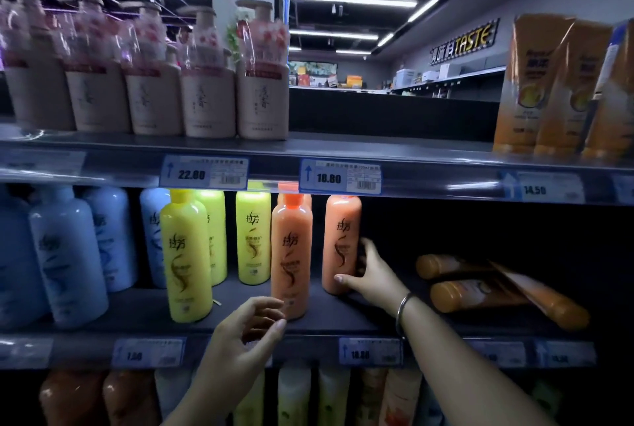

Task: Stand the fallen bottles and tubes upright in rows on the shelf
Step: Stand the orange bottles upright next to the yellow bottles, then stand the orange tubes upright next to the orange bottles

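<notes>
On the middle shelf (329, 317) two orange bottles stand upright. My right hand (368, 273) is wrapped around the lower part of the back orange bottle (341, 240). The front orange bottle (291, 254) stands just beyond my left hand (247, 333), which hovers at the shelf edge with fingers apart, holding nothing. At the right of the same shelf, orange tubes (480, 291) lie on their sides, caps pointing left. Yellow bottles (187, 257) and blue bottles (68, 261) stand upright to the left.
The top shelf carries beige pump bottles (206, 82) at left and upright orange tubes (555, 89) at right. Price tags (339, 177) line the shelf edges. Dark room lies between the back orange bottle and the fallen tubes. More bottles (295, 394) stand on the shelf below.
</notes>
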`<state>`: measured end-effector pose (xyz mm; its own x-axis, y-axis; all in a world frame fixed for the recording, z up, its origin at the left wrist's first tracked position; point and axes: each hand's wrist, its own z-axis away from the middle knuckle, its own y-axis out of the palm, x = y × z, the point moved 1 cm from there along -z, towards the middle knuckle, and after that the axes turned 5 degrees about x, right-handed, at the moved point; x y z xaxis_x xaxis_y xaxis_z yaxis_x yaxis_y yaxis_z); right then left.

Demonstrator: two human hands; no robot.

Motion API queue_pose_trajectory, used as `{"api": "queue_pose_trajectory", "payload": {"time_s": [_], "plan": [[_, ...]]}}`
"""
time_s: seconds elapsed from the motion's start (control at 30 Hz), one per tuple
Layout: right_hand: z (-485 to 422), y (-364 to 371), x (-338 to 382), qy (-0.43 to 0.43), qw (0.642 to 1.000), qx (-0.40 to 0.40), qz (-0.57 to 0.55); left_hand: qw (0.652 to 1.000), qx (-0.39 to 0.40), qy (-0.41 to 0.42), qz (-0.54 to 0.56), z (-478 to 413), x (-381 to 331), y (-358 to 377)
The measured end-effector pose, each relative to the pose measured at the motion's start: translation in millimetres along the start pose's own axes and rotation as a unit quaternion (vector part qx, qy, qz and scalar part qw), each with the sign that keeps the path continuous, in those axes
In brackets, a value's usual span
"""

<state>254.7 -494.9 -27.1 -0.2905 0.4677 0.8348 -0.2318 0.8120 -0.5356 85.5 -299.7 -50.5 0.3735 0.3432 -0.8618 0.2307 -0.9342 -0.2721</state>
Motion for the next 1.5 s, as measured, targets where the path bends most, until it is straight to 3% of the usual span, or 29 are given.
{"api": "queue_pose_trajectory", "payload": {"time_s": [0.33,0.67,0.8,0.97,1.17,1.33,1.5], "plan": [[2,5,1,-0.003,0.999,0.022,-0.04,0.982,0.12,-0.003,-0.145,4,7,-25],[-2,12,4,0.005,0.998,0.026,-0.054,0.976,0.158,-0.008,-0.147,12,7,-40],[15,8,5,0.015,0.998,-0.018,-0.052,0.971,0.175,0.006,-0.16,7,5,-31],[82,-21,-7,-0.016,0.992,-0.113,-0.06,0.963,0.221,0.05,-0.149,-4,2,3],[162,-80,-45,0.023,0.976,-0.214,-0.036,0.943,0.277,0.117,-0.145,-23,-17,73],[188,-124,-75,0.052,0.961,-0.262,-0.067,0.943,0.254,0.136,-0.165,-59,-37,144],[182,-153,-101,0.067,0.963,-0.243,-0.095,0.957,0.207,0.094,-0.182,-107,-46,208]]}}
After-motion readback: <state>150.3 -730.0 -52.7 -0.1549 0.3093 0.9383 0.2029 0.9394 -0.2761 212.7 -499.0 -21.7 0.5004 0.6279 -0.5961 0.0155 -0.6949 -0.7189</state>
